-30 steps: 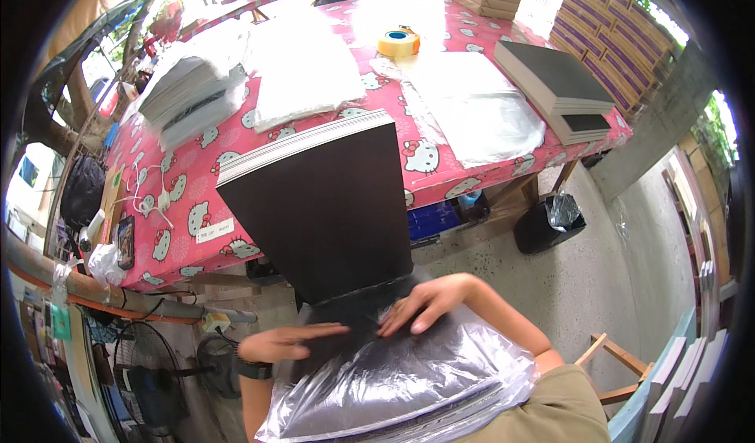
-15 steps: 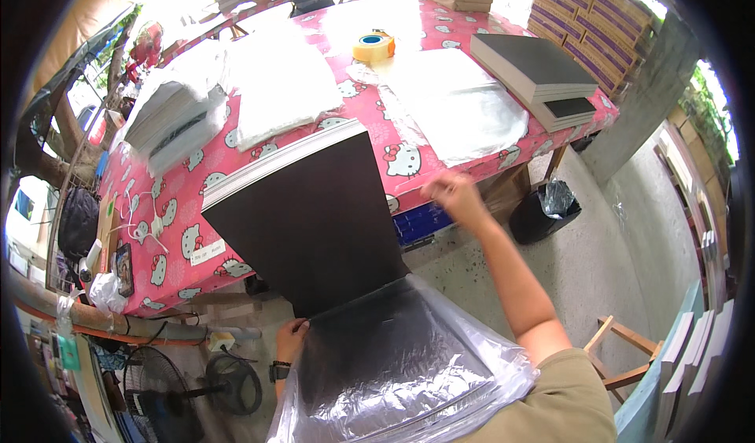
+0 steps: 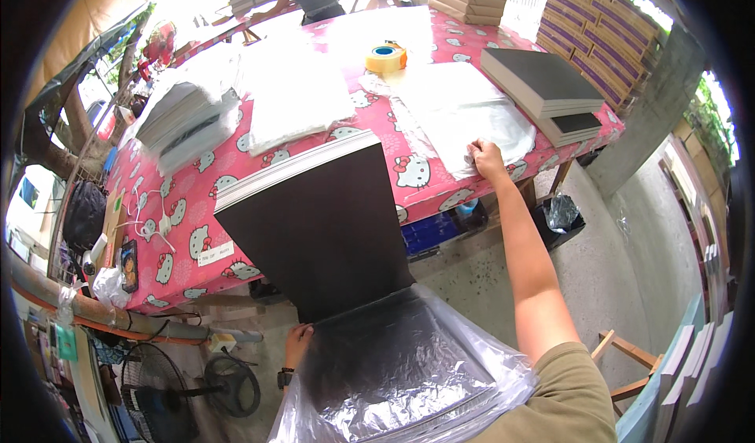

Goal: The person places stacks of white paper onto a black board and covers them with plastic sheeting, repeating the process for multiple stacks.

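Now | left hand [image 3: 297, 341]: grip closed on the near left edge of the dark board stack [image 3: 318, 223], half sheathed in a clear plastic bag [image 3: 409, 372], its far end leaning on the pink bench [image 3: 197, 230] | right hand [image 3: 487, 160]: fingers pinching the top clear bag of the pile [image 3: 464, 112] on the bench's right | tape roll [image 3: 385, 56] farther back.

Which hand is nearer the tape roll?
Right. The right hand rests on the clear bags on the table, below and right of the tape roll. The left hand is far below, at the edge of the bagged black stack.
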